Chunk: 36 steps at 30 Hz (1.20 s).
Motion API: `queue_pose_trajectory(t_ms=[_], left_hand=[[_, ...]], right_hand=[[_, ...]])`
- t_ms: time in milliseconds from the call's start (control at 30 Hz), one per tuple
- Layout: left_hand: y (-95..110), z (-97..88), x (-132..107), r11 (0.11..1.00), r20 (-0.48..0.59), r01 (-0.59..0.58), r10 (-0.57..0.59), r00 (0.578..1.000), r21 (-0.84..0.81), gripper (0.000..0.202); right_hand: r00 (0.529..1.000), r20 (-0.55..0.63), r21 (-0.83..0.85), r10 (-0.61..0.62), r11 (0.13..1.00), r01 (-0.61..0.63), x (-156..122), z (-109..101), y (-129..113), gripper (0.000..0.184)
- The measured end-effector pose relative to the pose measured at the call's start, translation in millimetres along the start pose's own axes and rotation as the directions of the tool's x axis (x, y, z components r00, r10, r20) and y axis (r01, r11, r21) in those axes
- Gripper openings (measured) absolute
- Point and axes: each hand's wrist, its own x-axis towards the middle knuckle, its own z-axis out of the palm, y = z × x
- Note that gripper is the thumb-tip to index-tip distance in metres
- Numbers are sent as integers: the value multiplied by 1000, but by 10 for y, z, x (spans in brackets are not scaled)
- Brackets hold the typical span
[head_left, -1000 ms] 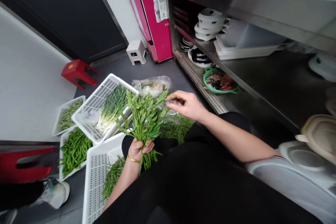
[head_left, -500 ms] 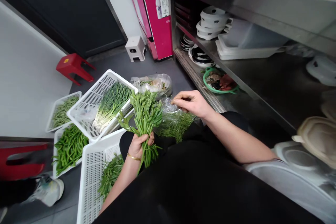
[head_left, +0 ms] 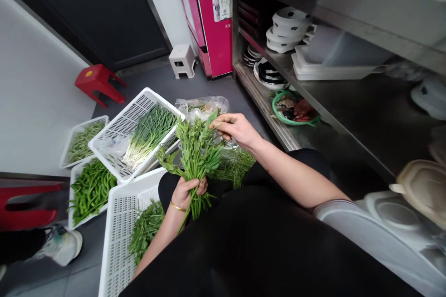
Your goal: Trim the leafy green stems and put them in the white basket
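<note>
My left hand [head_left: 185,191] is wrapped round the stems of a bunch of leafy greens [head_left: 195,154], held upright over my lap. My right hand [head_left: 235,129] reaches across to the top of the bunch, its fingertips pinching a leaf tip there. Just beyond my right hand a clear plastic bag [head_left: 204,106] with scraps lies on the floor. More loose greens [head_left: 234,166] lie under my right wrist. A white basket [head_left: 120,222] beside my left forearm holds similar leafy greens.
White baskets on the floor hold spring onions [head_left: 148,131], green chillies [head_left: 91,189] and green beans [head_left: 81,141]. A steel shelf [head_left: 313,97] with plates and a green colander stands at right. A red stool [head_left: 98,84], a small white stool [head_left: 182,60] and another person's shoe [head_left: 59,247] are nearby.
My right hand has moved left from the plastic bag to the top of the bunch and pinched a leaf. My left hand still holds the stems.
</note>
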Motion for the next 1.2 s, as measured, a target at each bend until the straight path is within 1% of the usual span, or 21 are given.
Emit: queue_pose_trajectory(t_ms=[67, 167, 233, 300, 367, 467, 567, 600, 700, 767, 900, 967, 1067, 1200], left_hand=[[-7, -8, 5, 1000, 0, 8, -8, 1000, -15, 18], [-15, 3, 29, 1000, 24, 16, -16, 1000, -24, 19], [-16, 21, 45, 999, 47, 20, -19, 999, -25, 17], [-17, 38, 58, 999, 63, 34, -32, 998, -22, 16], [-20, 49, 65, 998, 74, 54, -53, 996, -12, 18], [-31, 59, 68, 997, 80, 76, -76, 994, -6, 20], [-41, 73, 65, 996, 75, 91, -90, 993, -8, 19], [-43, 78, 63, 995, 76, 96, -95, 993, -4, 20], [-41, 91, 59, 994, 87, 106, -106, 991, 3, 20], [-42, 93, 59, 994, 95, 109, -108, 990, -4, 19], [-51, 90, 60, 994, 104, 108, -105, 989, -23, 18], [-54, 89, 56, 994, 101, 105, -102, 990, -24, 18], [-55, 92, 46, 994, 78, 110, -109, 991, -15, 20], [-69, 94, 29, 993, 55, 115, -115, 992, -3, 20]], right_hand=[[997, 65, 6, 36, 999, -36, -43, -12, 40, 23], [987, 105, -98, 118, 989, -107, -62, -22, 108, 26], [981, 138, -145, 137, 982, -117, -46, -23, 131, 28], [970, 205, -160, 129, 982, -97, -31, -29, 124, 24], [963, 250, -163, 96, 985, -56, -33, -45, 89, 21], [953, 302, -157, 36, 987, 12, -61, -76, 24, 23], [922, 386, -163, 25, 986, 41, -87, -87, -11, 24], [925, 379, -173, 24, 984, 45, -91, -84, -12, 22], [961, 276, -215, -11, 974, 73, -102, -63, -1, 15], [972, 229, -239, -50, 965, 106, -117, -56, -3, 12], [955, 289, -231, -68, 963, 138, -170, -76, -41, 15], [952, 294, -202, -82, 969, 145, -190, -91, -49, 19], [961, 258, -214, -102, 964, 159, -196, -88, -30, 21], [976, 188, -341, -110, 925, 170, -183, -30, 2, 14]])
